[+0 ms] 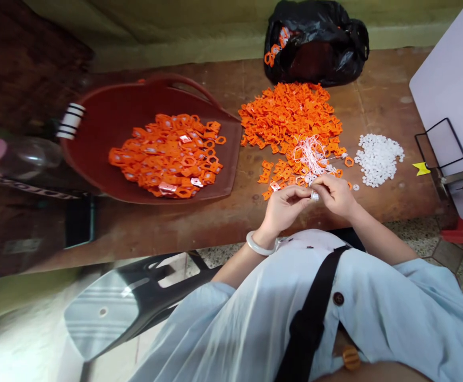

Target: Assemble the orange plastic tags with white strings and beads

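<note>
My left hand pinches a small white round plastic piece between thumb and fingertips, close to the table's front edge. Right beside it, my right hand is closed in a pinch at the end of the strings; what its fingertips grip is too small to make out. A tangle of thin white strings lies just beyond my fingers, on top of loose orange plastic pieces with hexagonal rings. One flat white disc rests on the table by my right hand.
Behind the strings rises a big heap of orange pieces. A dark red scoop-shaped basket on the left holds more. White small parts are piled at right. A black plastic bag stands at the back, a grey stool below.
</note>
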The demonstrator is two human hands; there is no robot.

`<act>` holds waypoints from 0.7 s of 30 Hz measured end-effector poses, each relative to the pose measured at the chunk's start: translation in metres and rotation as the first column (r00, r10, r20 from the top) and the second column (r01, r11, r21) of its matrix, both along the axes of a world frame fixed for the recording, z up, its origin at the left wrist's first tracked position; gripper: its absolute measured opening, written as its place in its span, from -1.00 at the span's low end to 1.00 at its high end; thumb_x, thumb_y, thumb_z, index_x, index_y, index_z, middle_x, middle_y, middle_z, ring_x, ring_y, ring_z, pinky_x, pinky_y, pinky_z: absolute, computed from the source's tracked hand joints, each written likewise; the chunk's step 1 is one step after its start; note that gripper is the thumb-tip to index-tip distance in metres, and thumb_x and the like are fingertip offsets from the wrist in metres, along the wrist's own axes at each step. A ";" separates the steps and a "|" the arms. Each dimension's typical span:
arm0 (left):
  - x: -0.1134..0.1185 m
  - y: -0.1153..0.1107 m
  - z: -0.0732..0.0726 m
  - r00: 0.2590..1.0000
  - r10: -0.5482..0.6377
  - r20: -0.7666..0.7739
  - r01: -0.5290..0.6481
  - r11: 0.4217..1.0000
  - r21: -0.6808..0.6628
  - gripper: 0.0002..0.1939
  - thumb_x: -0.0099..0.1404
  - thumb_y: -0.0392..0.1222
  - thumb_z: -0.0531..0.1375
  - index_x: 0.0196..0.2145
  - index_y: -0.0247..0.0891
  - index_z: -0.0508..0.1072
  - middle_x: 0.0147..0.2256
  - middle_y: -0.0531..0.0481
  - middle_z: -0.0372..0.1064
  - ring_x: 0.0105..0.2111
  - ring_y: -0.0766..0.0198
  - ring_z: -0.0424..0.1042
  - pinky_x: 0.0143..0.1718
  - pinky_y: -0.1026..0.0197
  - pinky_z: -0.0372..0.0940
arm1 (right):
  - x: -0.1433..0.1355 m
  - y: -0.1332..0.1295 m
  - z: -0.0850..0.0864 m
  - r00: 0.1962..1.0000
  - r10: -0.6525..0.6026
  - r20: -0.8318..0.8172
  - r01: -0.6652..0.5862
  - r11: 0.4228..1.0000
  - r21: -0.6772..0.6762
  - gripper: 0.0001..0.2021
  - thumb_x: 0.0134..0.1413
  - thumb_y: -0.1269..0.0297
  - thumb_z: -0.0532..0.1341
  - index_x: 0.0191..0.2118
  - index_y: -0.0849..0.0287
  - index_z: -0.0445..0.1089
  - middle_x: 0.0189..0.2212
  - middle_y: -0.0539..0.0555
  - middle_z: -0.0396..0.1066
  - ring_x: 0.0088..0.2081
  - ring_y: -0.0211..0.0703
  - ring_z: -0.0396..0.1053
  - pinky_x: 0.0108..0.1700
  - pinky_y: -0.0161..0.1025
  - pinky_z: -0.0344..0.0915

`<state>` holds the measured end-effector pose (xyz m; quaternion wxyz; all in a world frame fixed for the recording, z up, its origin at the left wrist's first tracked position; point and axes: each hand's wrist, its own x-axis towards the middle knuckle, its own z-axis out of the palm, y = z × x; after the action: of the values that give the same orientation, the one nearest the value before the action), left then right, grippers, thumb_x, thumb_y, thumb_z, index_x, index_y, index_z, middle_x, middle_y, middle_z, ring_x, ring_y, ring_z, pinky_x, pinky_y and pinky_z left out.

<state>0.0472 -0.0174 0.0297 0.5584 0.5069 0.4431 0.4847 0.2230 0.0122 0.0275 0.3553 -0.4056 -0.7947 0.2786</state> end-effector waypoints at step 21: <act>-0.008 0.002 -0.010 0.992 -0.039 -0.117 0.049 0.995 0.083 -0.87 0.08 -0.15 0.36 -0.47 -0.24 0.53 -0.39 -0.03 0.50 -0.33 0.25 0.46 -0.21 0.17 0.36 | 0.007 0.001 0.012 0.984 0.167 0.065 -0.171 0.983 0.062 -0.84 0.18 0.45 0.07 -0.39 0.09 0.30 -0.45 0.01 0.42 -0.34 -0.14 0.35 -0.06 -0.09 0.21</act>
<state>0.0396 -0.0151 0.0199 0.5201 0.5672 0.4422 0.4607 0.2296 0.0129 0.0392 0.3201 -0.3325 -0.8454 0.2688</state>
